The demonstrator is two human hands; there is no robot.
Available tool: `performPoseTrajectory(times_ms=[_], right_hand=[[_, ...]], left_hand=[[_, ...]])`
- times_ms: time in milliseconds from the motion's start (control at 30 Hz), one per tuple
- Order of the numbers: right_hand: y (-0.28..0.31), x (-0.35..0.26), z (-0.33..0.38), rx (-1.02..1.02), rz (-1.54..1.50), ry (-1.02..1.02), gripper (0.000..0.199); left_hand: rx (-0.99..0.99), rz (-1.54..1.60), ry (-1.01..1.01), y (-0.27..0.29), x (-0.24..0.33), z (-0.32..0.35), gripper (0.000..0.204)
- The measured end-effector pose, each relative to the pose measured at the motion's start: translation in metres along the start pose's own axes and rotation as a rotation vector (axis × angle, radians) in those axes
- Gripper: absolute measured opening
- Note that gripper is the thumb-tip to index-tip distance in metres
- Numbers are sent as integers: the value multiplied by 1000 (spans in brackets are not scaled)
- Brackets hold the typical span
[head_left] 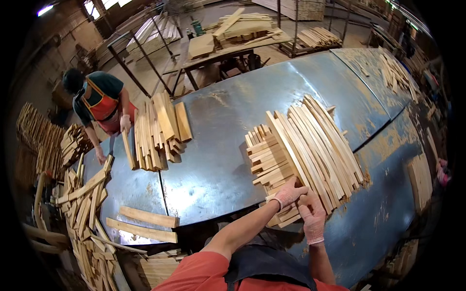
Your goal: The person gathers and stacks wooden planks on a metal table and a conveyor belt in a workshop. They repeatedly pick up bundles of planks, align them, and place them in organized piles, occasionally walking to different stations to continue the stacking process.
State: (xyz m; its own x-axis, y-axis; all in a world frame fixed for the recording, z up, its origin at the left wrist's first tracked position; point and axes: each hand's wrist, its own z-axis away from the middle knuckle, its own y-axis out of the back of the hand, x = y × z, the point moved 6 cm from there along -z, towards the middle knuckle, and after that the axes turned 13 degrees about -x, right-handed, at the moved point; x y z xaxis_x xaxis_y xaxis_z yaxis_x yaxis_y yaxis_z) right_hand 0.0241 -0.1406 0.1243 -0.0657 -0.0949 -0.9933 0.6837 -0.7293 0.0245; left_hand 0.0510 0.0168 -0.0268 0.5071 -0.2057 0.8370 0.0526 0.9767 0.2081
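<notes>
A stack of long pale wooden strips (320, 150) lies on the metal-topped table, over shorter strips (267, 160) that run crosswise under its left side. My left hand (290, 193), in a light glove, is closed around the near end of the stack's leftmost strip (284, 143). Close beside it is my right hand (314, 220), gloved too, with its fingers curled at the near ends of the strips. What lies inside the right fingers is hidden.
A co-worker (104, 104) in an orange apron stands across the table (218, 169) at the left, holding a strip beside another wood pile (158, 131). Loose offcuts (90, 208) heap at the left edge. Two boards (145, 224) lie near the front edge. More strips (395, 75) lie far right.
</notes>
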Motion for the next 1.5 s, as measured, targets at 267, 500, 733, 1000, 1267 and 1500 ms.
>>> performPoseTrajectory(times_ms=[267, 500, 733, 1000, 1267, 1500], right_hand=[[-92, 6, -31, -228, 129, -138, 53], [-204, 76, -91, -437, 96, -351, 69], [-355, 148, -219, -730, 428, -424, 87], [-490, 178, -404, -634, 893, -418, 84], [-593, 206, -488, -443, 974, -307, 64], [-624, 282, -549, -395, 939, -288, 35]], left_hand=[[-93, 802, -23, 77, -67, 118, 31], [281, 1171, 112, 162, -234, 219, 22], [738, 1272, 146, 246, -350, 306, 22], [1106, 1326, -52, 358, -439, 362, 21], [1197, 1025, 196, 424, -487, 382, 26], [1177, 943, 278, 422, -529, 369, 32]])
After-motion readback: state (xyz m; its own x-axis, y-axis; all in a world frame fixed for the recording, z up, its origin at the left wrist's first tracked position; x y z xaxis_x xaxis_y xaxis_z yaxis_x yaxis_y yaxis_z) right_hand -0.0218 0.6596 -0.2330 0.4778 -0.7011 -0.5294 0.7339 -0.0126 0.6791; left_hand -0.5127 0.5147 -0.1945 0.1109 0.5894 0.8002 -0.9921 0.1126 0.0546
